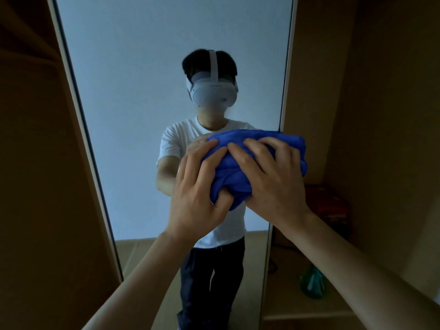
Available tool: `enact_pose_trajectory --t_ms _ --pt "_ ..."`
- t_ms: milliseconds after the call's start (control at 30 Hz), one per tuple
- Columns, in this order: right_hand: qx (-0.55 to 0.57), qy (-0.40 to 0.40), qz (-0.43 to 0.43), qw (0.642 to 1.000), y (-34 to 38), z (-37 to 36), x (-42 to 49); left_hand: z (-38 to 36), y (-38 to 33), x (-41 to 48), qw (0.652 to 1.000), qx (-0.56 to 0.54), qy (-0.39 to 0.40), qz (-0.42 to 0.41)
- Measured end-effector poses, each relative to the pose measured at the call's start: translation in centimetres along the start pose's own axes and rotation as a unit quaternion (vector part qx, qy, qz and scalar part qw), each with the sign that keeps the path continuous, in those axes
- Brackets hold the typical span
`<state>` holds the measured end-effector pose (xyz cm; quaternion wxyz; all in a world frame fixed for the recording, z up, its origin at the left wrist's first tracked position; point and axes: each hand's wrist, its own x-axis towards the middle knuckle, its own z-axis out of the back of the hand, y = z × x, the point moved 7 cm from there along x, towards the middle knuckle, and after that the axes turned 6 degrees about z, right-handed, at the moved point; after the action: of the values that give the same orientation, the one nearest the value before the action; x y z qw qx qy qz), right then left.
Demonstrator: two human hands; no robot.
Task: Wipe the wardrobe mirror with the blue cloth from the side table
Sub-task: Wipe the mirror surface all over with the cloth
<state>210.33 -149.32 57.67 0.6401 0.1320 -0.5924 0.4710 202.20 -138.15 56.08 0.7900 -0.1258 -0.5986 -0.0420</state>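
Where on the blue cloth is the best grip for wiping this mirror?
Probably the bunched near side of the blue cloth, taken from the person's side, as the left hand and right hand do now; that leaves its far face free toward the mirror.

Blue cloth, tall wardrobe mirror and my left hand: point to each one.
Bunched blue cloth (226, 179), head view, its middle folds.
Tall wardrobe mirror (142, 79), head view, bare upper glass.
Left hand (197, 191), head view, its back.
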Motion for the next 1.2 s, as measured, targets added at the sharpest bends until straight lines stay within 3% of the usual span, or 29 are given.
enact_pose_trajectory --t_ms 367,967,1200 --pt "0.049 0.085 -0.014 0.995 3.6 -2.3 -7.0 -1.6 1.6 -8.4 0.995 -0.003 0.078 0.060" --pt "0.037 0.171 0.010 0.985 8.8 -5.7 -18.6 -3.8 3.1 -19.8 0.972 0.016 0.190 0.138" --pt "0.041 0.168 0.009 0.985 10.8 -6.6 -22.5 -4.6 3.5 -23.9 0.960 0.028 0.229 0.162"
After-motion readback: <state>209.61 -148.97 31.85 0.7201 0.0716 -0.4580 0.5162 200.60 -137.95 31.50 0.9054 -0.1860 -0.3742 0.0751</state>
